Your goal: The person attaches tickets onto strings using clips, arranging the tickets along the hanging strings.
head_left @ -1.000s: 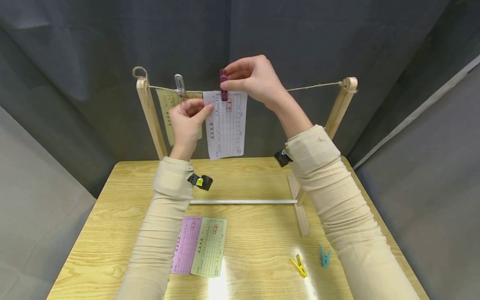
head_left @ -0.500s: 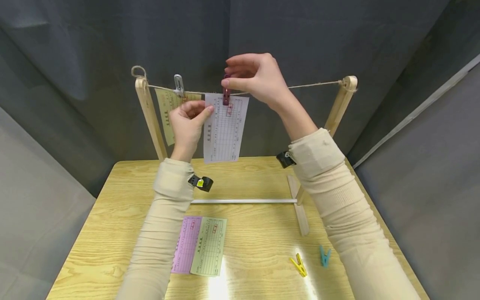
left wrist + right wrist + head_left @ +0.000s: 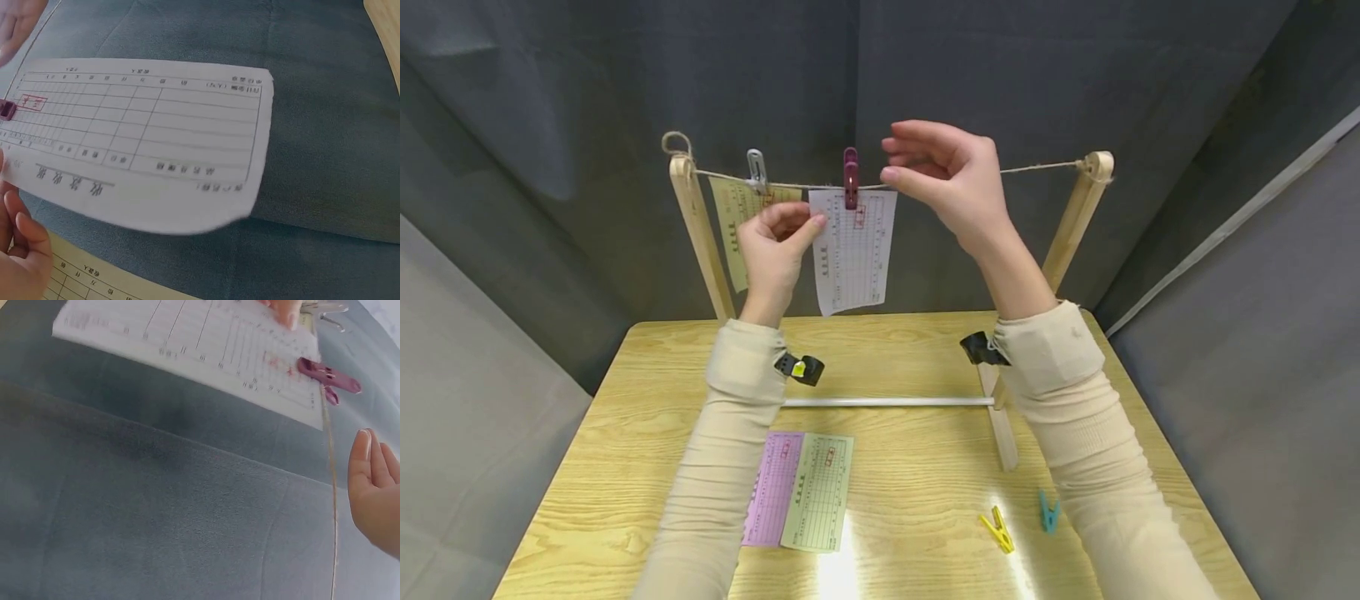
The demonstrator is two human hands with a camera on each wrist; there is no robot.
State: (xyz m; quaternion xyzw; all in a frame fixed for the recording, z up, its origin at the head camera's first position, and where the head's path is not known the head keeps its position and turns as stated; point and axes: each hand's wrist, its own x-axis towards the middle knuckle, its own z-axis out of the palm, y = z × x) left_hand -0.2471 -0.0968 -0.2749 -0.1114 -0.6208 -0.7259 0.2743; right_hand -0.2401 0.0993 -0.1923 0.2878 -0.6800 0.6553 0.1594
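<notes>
A white receipt slip (image 3: 853, 258) hangs from the twine line (image 3: 1037, 169), clipped near its top middle by a dark red clothespin (image 3: 851, 179). My left hand (image 3: 772, 250) pinches the slip's upper left edge between thumb and fingers. To the right of the clothespin and apart from it, my right hand (image 3: 951, 179) is in the air with relaxed fingers and nothing in them. In the right wrist view, the clothespin (image 3: 328, 375) bites the slip and the line together. A yellow slip (image 3: 726, 225) hangs behind my left hand from a grey clothespin (image 3: 757, 171).
Two wooden posts (image 3: 1071, 225) carry the line, joined below by a white rod (image 3: 887, 402). On the wooden table (image 3: 917, 467) lie a pink slip (image 3: 772, 492) and a green slip (image 3: 817, 493). A yellow clothespin (image 3: 997, 530) and a blue clothespin (image 3: 1049, 512) lie at the right.
My right hand has let go of the dark red clothespin and moved off to the right. The clothespin stays on the line with the white slip. My left hand has hardly moved.
</notes>
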